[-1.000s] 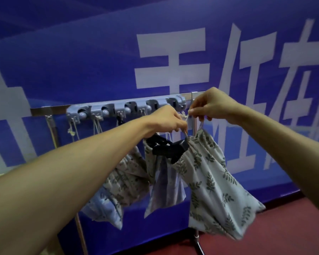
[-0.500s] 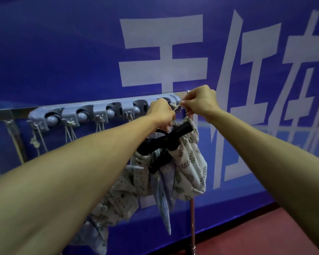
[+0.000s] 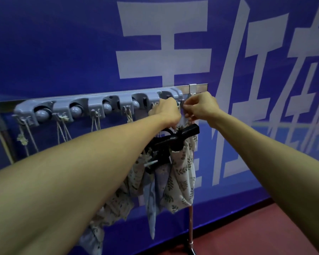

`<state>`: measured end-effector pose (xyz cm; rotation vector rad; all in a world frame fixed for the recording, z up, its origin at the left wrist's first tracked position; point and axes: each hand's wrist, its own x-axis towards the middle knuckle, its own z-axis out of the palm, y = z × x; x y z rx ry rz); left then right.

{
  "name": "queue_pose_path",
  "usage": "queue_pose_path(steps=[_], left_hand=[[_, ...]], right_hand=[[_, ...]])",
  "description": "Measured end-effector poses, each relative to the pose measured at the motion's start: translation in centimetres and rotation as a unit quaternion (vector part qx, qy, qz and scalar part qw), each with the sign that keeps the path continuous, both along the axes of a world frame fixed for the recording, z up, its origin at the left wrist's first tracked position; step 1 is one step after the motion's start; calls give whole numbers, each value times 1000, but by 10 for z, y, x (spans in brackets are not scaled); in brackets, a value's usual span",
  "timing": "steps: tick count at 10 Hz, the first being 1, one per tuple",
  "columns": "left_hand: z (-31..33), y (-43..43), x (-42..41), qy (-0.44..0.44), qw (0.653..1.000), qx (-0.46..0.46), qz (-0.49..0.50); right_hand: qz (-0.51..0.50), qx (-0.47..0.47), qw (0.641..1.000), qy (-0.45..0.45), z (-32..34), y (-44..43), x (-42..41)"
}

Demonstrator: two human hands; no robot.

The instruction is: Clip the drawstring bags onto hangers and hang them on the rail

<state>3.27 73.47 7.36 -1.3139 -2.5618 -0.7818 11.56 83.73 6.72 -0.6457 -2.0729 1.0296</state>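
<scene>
A leaf-print drawstring bag [image 3: 181, 173] hangs bunched under a black hanger [image 3: 177, 138], beside a pale blue bag [image 3: 154, 197] and another printed bag [image 3: 116, 205]. Both hands work at the right end of the grey clip holder [image 3: 92, 105] fixed on the metal rail [image 3: 199, 87]. My left hand [image 3: 166, 112] grips the hanger's top together with the cord. My right hand [image 3: 201, 107] pinches the bag's drawstring next to the last hook. The drawstring itself is mostly hidden by my fingers.
Cords [image 3: 63, 129] of other bags dangle from the holder's hooks to the left. A blue banner with white characters [image 3: 164, 52] fills the background. The rack's metal leg [image 3: 191, 229] stands on a red floor [image 3: 265, 236] at the lower right.
The bag went from spread out below the rail to bunched up under the hanger. Both hands rose to the holder's right end and closed together there.
</scene>
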Motion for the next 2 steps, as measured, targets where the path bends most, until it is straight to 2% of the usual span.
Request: queue_pose_path(steps=[1, 2], left_hand=[[1, -14, 2, -29, 999, -30, -13], [1, -41, 3, -24, 999, -19, 22]], right_hand=[[-1, 23, 999, -24, 1, -6, 6], [-46, 89, 992, -82, 4, -21, 10]])
